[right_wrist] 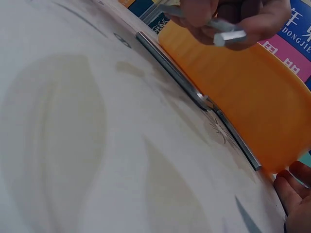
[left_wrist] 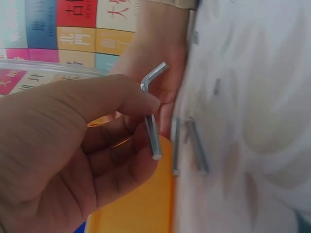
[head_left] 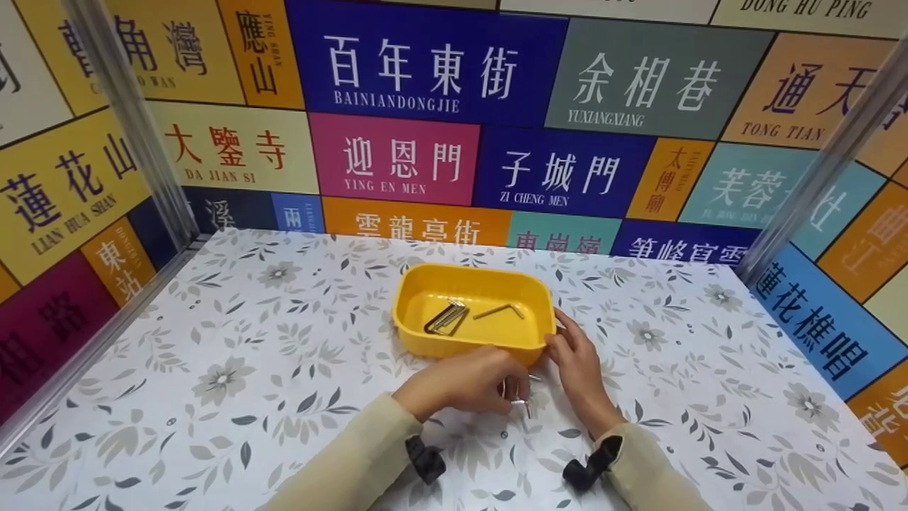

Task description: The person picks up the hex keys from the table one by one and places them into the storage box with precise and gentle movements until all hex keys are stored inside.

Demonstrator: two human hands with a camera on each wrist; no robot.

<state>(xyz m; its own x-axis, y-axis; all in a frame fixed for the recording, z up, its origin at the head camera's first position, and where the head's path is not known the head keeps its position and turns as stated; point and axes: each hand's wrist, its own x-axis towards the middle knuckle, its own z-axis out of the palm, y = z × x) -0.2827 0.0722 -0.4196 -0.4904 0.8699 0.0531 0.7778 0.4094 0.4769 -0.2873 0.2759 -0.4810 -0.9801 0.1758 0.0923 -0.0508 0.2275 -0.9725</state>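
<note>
In the head view, my left hand [head_left: 475, 380] is in front of the yellow plastic bin [head_left: 433, 344], pinching an L-shaped hex key [left_wrist: 152, 133] between thumb and fingers above the tablecloth. Two more hex keys lie on the cloth along the bin's near side; the right wrist view shows one long key [right_wrist: 170, 70] and another key [right_wrist: 238, 138] beyond it. My right hand [head_left: 582, 365] rests against the bin's right end, fingers along the outside and thumb at the near corner. Inside the bin are several hex keys [head_left: 448, 318] bunched at left and a single hex key [head_left: 500, 311] at right.
A floral white tablecloth [head_left: 284, 312] covers the table. Clear panels with metal-looking edges stand at left and right. Behind them are walls of coloured street-name signs [head_left: 425, 64]. Each wrist wears a black strap mount [head_left: 425, 460].
</note>
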